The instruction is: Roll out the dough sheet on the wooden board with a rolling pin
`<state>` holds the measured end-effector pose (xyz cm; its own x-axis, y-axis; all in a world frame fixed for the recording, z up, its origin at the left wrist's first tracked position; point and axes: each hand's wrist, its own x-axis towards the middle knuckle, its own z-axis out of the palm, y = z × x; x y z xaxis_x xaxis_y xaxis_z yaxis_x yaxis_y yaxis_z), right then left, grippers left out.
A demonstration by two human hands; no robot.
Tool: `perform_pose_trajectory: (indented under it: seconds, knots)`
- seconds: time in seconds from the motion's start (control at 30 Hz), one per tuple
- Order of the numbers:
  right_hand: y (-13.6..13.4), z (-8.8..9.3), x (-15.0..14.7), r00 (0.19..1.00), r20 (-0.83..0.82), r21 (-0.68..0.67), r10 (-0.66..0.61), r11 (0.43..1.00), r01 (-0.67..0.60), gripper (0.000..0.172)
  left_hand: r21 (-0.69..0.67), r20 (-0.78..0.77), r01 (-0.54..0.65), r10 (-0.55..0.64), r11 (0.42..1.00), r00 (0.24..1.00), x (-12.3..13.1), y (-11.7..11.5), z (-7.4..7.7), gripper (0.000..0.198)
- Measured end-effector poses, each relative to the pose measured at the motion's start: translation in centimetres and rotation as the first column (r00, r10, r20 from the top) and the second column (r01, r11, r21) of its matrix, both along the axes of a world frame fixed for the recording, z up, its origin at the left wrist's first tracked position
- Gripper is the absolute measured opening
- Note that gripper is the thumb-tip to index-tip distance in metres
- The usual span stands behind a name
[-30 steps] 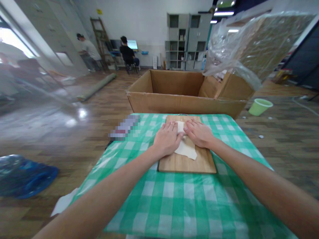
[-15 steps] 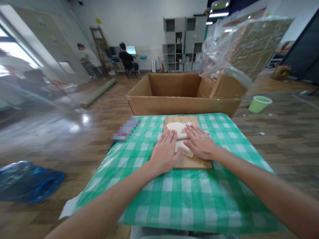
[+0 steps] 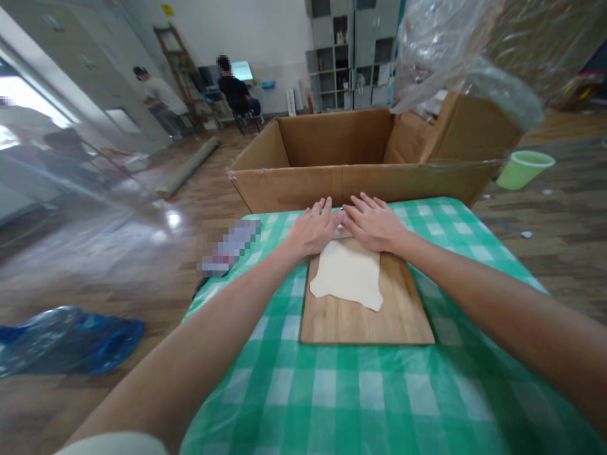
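Observation:
A thin, uneven sheet of pale dough (image 3: 348, 272) lies on a wooden cutting board (image 3: 367, 327). At the board's far end, both palms rest on a rolling pin (image 3: 342, 232), of which only a short piece shows between them. My left hand (image 3: 314, 229) lies over the pin's left part, fingers stretched forward. My right hand (image 3: 372, 221) covers the right part, its fingers also extended and slightly spread. The two thumbs come close together in the middle. Beneath the hands, the far edge of the dough is hidden.
A green-and-white checked cloth (image 3: 332, 392) covers the table. Beyond its far edge stands a large open cardboard box (image 3: 294, 186). A blurred-out flat object (image 3: 232, 248) lies at the table's left edge. On the floor are a green bucket (image 3: 524, 170) and blue plastic (image 3: 95, 341). People sit farther back.
Both hands have moved away from me with the rolling pin, from mid-dough to the board's far end. More of the dough's near part is uncovered. The view has tilted down.

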<state>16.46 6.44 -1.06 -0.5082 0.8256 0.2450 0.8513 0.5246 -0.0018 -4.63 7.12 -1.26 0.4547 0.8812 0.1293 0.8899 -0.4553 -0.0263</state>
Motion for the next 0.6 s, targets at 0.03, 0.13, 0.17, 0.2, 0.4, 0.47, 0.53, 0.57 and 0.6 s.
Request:
perform_pose_trajectory:
  seconds: [0.03, 0.13, 0.17, 0.2, 0.4, 0.47, 0.53, 0.57, 0.6]
  knots:
    - [0.4, 0.1, -0.1, 1.000, 0.000, 0.012, 0.004, 1.000, -0.004, 0.076, 0.002, -0.002, 0.020, -0.020, 1.000, 1.000, -0.2, 0.8, -0.2, 0.063]
    - [1.2, 0.2, -0.1, 1.000, -0.004, 0.025, 0.013, 1.000, -0.013, 0.079, -0.026, 0.006, 0.048, -0.048, 0.999, 0.999, -0.8, 2.7, -0.7, 0.059]
    - [1.4, 0.2, -0.1, 1.000, -0.003, 0.024, 0.016, 1.000, -0.016, 0.079, -0.043, 0.007, 0.048, -0.048, 0.998, 0.999, -0.9, 3.2, -0.8, 0.058]
    - [1.7, 0.2, -0.1, 1.000, 0.000, 0.021, 0.020, 1.000, -0.020, 0.078, -0.062, 0.003, 0.052, -0.052, 0.997, 0.999, -1.0, 3.6, -0.9, 0.056]
    - [3.8, 0.5, 0.0, 1.000, 0.020, -0.062, 0.009, 0.998, -0.008, 0.079, -0.150, -0.010, 0.074, -0.077, 0.986, 0.997, -1.0, 6.0, -0.7, 0.056]
    - [4.7, 0.6, 0.1, 0.999, 0.045, -0.085, 0.010, 0.996, -0.007, 0.077, -0.157, 0.000, 0.076, -0.077, 0.985, 0.997, -0.9, 6.9, -0.7, 0.056]
    - [5.7, 0.7, 0.2, 0.996, 0.085, -0.103, 0.041, 0.994, -0.032, 0.071, -0.157, 0.009, 0.078, -0.077, 0.985, 0.997, -0.9, 7.9, -0.7, 0.056]
    - [6.3, 0.7, 0.2, 0.992, 0.107, -0.114, 0.070, 0.992, -0.058, 0.068, -0.155, 0.009, 0.078, -0.077, 0.985, 0.997, -0.9, 8.3, -0.7, 0.056]
    - [6.9, 0.7, 0.2, 0.986, 0.129, -0.122, 0.102, 0.989, -0.087, 0.063, -0.150, 0.006, 0.076, -0.076, 0.986, 0.997, -0.9, 8.7, -0.7, 0.057]
